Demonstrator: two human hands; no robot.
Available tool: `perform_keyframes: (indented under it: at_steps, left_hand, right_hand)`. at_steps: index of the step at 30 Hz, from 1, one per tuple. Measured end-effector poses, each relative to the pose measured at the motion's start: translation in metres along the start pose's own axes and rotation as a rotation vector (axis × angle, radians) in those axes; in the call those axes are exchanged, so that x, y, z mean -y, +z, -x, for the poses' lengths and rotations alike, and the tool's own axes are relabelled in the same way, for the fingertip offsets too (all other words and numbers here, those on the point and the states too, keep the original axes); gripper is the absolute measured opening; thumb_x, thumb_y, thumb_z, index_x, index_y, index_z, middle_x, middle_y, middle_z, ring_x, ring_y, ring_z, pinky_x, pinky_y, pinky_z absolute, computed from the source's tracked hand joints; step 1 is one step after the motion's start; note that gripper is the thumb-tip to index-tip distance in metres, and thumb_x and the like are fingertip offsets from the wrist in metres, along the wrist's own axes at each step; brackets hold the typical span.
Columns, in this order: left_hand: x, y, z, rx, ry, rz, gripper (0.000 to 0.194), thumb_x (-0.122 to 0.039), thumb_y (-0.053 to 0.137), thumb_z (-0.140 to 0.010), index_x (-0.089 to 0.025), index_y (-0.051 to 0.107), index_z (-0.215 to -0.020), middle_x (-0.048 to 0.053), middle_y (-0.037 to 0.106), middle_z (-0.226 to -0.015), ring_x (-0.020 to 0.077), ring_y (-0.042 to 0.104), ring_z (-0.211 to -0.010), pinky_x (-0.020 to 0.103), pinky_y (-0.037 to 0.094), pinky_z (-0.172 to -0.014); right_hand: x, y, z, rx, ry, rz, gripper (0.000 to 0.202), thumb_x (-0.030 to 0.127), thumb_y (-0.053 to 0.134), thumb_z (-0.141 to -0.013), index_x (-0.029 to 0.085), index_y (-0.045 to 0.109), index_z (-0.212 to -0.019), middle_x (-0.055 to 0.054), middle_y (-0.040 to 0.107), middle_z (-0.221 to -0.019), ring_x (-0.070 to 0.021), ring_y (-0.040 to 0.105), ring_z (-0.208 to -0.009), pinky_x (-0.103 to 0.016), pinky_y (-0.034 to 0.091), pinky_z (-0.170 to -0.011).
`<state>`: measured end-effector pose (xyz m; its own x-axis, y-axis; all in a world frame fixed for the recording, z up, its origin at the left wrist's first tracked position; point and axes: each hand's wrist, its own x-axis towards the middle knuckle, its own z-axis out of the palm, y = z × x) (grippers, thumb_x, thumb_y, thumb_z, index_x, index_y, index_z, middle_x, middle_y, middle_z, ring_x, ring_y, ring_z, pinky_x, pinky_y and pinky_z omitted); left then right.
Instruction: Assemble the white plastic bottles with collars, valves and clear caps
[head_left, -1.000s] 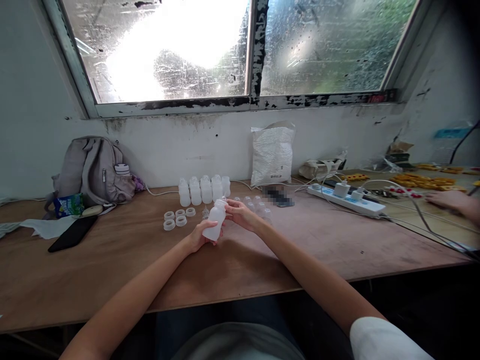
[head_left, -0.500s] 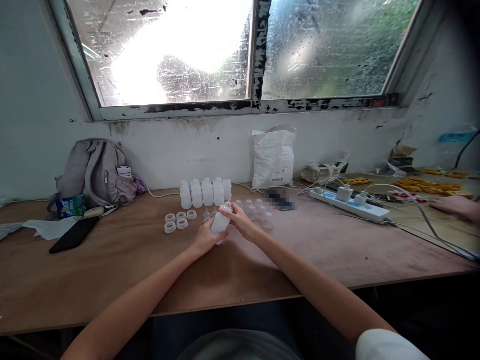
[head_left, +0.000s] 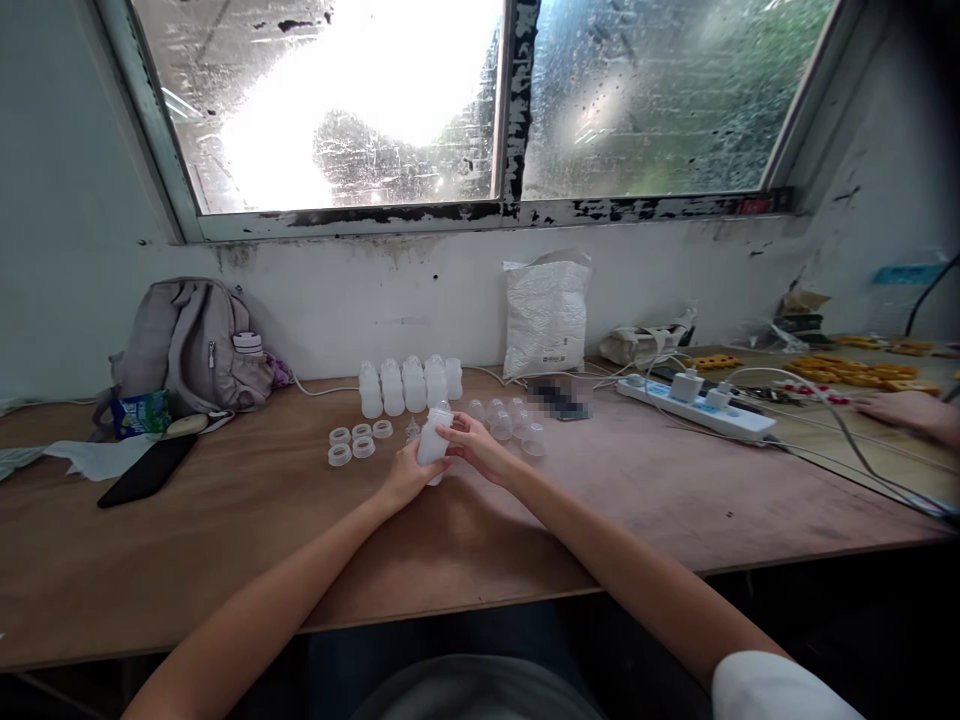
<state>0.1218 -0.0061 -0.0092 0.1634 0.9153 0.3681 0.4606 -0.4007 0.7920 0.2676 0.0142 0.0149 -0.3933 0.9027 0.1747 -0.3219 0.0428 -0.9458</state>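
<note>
My left hand [head_left: 405, 476] is wrapped round a white translucent baby bottle [head_left: 433, 443], which tilts slightly over the table. At the bottle's upper side, the fingers of my right hand [head_left: 474, 443] press against it just below the neck. A row of similar bottles [head_left: 392, 388] stands upright behind my hands. To the left lie several clear screw rings [head_left: 363, 446]. Clear teats [head_left: 412, 430] sit behind the held bottle, partly hidden by it. Just right of my right hand are several clear domed caps [head_left: 501, 421].
A grey backpack [head_left: 196, 345] and a black phone [head_left: 148, 470] are at the left. Against the wall leans a white plastic package [head_left: 546, 315]. A power strip [head_left: 697, 408] with cables lies to the right, beyond it yellow parts [head_left: 855, 374] and another person's hand [head_left: 911, 412].
The held bottle has become more upright and moved slightly left. My right hand has slid from the bottle's top down to its upper side.
</note>
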Motion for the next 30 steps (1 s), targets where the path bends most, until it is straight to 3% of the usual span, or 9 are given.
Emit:
perform_keyframes:
  at_steps: [3,8,13,16,21,24,27,30]
  left_hand:
    - [0.001,-0.001,-0.001,0.015,0.018,0.005,0.045,-0.038,0.061,-0.065,-0.013,0.057,-0.103,0.006,0.063,-0.085,0.0195,0.056,-0.076,0.027,0.042,-0.066]
    - [0.003,-0.001,-0.002,0.016,0.006,0.026,0.045,-0.039,0.061,-0.065,-0.014,0.057,-0.102,0.006,0.062,-0.085,0.0197,0.055,-0.077,0.027,0.042,-0.066]
    - [0.003,-0.001,-0.003,0.03,0.007,0.015,0.045,-0.038,0.061,-0.065,-0.013,0.056,-0.103,0.007,0.062,-0.085,0.0194,0.055,-0.075,0.027,0.041,-0.065]
    - [0.004,-0.001,-0.003,0.028,0.016,0.014,0.046,-0.038,0.061,-0.065,-0.014,0.056,-0.104,0.006,0.062,-0.086,0.0194,0.055,-0.075,0.027,0.041,-0.066]
    - [0.004,-0.003,-0.003,0.048,0.044,0.046,0.043,-0.035,0.062,-0.064,-0.013,0.058,-0.101,0.006,0.062,-0.086,0.02,0.055,-0.076,0.027,0.041,-0.066]
    - [0.002,-0.004,-0.003,0.072,0.056,0.111,0.04,-0.033,0.063,-0.064,-0.013,0.058,-0.098,0.005,0.062,-0.086,0.0199,0.055,-0.077,0.027,0.041,-0.068]
    - [-0.002,-0.004,0.0,0.164,-0.003,0.297,0.034,-0.032,0.062,-0.064,-0.011,0.058,-0.092,0.006,0.062,-0.078,0.0184,0.055,-0.072,0.027,0.042,-0.064]
    - [-0.011,-0.005,0.007,0.354,-0.134,0.604,0.03,-0.028,0.059,-0.066,-0.011,0.055,-0.09,0.007,0.06,-0.077,0.0178,0.056,-0.066,0.029,0.046,-0.057]
  right_hand:
    - [0.001,0.0,0.0,0.075,-0.007,0.005,0.033,0.031,0.067,-0.064,0.018,0.056,-0.092,-0.004,0.06,-0.089,-0.0146,0.057,-0.08,-0.025,0.045,-0.066]
    - [0.002,0.0,0.0,-0.009,-0.022,0.025,0.034,0.03,0.07,-0.062,0.016,0.055,-0.089,-0.005,0.06,-0.087,-0.0158,0.056,-0.081,-0.026,0.046,-0.065]
    - [-0.001,-0.002,-0.002,0.057,-0.033,0.035,0.032,0.03,0.068,-0.064,0.015,0.058,-0.09,-0.006,0.06,-0.09,-0.0156,0.056,-0.082,-0.027,0.045,-0.07]
    - [-0.001,-0.002,-0.003,-0.014,-0.029,0.008,0.036,0.027,0.07,-0.062,0.017,0.056,-0.093,-0.005,0.059,-0.091,-0.0163,0.056,-0.084,-0.027,0.045,-0.069]
    - [0.001,-0.001,-0.001,0.088,-0.022,-0.012,0.03,0.027,0.068,-0.064,0.016,0.058,-0.09,-0.004,0.06,-0.087,-0.0144,0.056,-0.08,-0.026,0.044,-0.071]
    - [0.001,0.0,0.0,0.064,-0.037,-0.028,0.029,0.025,0.069,-0.062,0.016,0.057,-0.087,-0.003,0.06,-0.085,-0.0134,0.055,-0.078,-0.025,0.044,-0.07]
    - [0.004,0.002,0.001,0.087,-0.037,-0.051,0.032,0.026,0.067,-0.065,0.017,0.056,-0.093,-0.004,0.059,-0.089,-0.0137,0.055,-0.078,-0.023,0.044,-0.064]
    - [0.013,0.004,0.006,0.183,0.013,-0.07,0.036,0.035,0.058,-0.069,0.018,0.055,-0.101,-0.007,0.059,-0.099,-0.0149,0.056,-0.069,-0.022,0.042,-0.047]
